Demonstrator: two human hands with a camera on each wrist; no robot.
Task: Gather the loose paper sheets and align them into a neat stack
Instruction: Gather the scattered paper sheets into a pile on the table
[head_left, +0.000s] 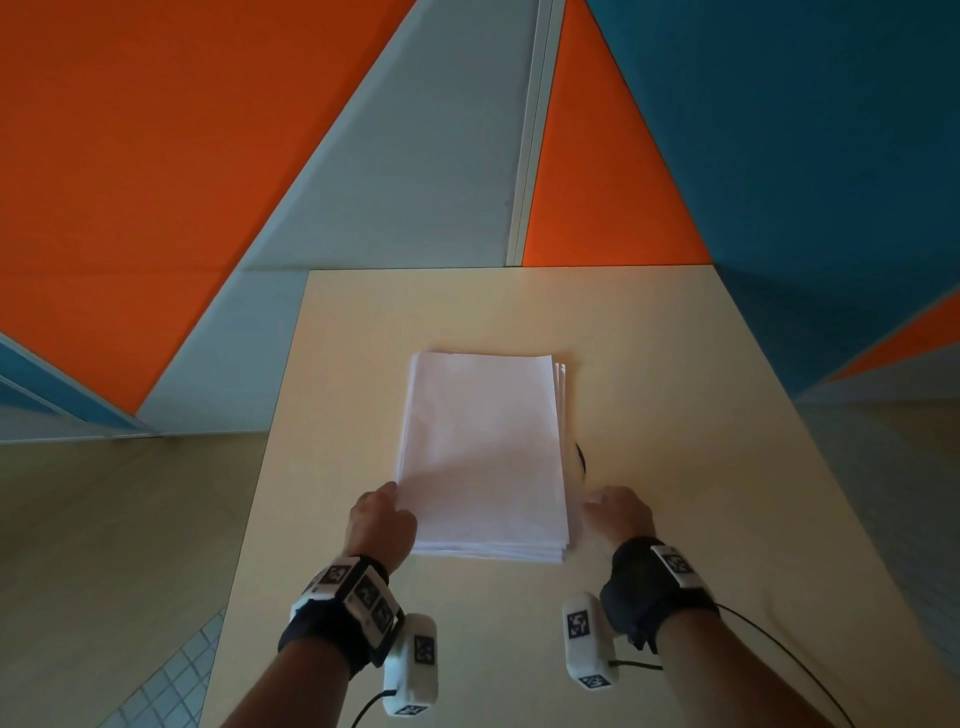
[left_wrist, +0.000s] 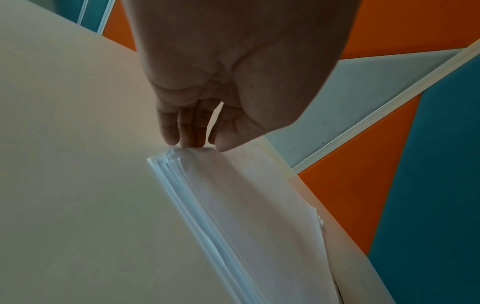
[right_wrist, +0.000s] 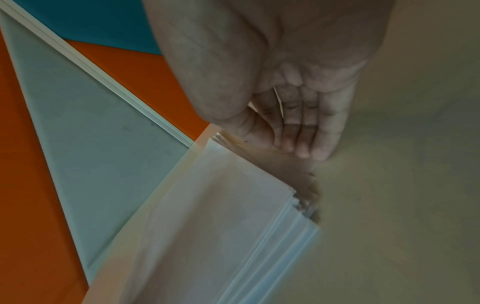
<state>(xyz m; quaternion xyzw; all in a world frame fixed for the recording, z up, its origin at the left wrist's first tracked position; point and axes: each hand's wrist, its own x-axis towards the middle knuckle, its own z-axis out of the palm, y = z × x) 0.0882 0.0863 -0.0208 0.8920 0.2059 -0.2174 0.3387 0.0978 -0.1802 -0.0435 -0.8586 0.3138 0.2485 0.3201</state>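
Observation:
A stack of white paper sheets (head_left: 480, 452) lies lengthwise in the middle of the pale wooden table (head_left: 675, 389). Its sheets are slightly fanned along the right and near edges. My left hand (head_left: 384, 512) is at the stack's left edge near the front corner. In the left wrist view its straight fingers (left_wrist: 182, 131) press against the stack (left_wrist: 249, 216), the thumb resting on the top sheet. My right hand (head_left: 613, 512) is at the right edge. Its straight fingers (right_wrist: 303, 139) lie along the side of the stack (right_wrist: 221, 226), thumb over the top.
A small dark thing (head_left: 581, 457) peeks out beside the stack's right edge. The table's far edge (head_left: 509, 269) meets orange, grey and blue wall panels (head_left: 415, 156). Floor (head_left: 104, 545) lies off the table's left side.

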